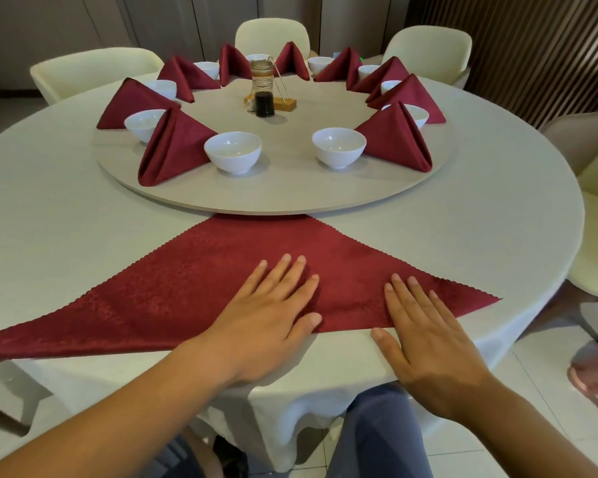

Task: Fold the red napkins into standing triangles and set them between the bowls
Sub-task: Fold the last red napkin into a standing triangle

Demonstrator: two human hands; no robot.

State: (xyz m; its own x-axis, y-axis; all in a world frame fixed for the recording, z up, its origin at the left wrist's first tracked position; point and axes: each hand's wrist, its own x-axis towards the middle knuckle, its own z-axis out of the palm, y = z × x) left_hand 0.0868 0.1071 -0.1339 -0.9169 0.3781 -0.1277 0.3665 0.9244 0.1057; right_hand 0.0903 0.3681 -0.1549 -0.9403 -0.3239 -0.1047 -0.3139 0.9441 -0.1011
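Observation:
A red napkin lies flat on the white tablecloth in front of me, folded into a wide triangle whose tip touches the turntable's edge. My left hand presses flat on its middle with straight fingers. My right hand lies flat over its right half and folded near edge. On the round turntable stand several folded red napkins, such as one at the front left and one at the front right, between white bowls. Two front bowls have a gap between them.
A condiment stand with a dark bottle sits at the turntable's centre. Cream chairs ring the table. The tablecloth hangs over the near edge above my legs. A blurred object shows at the far right edge.

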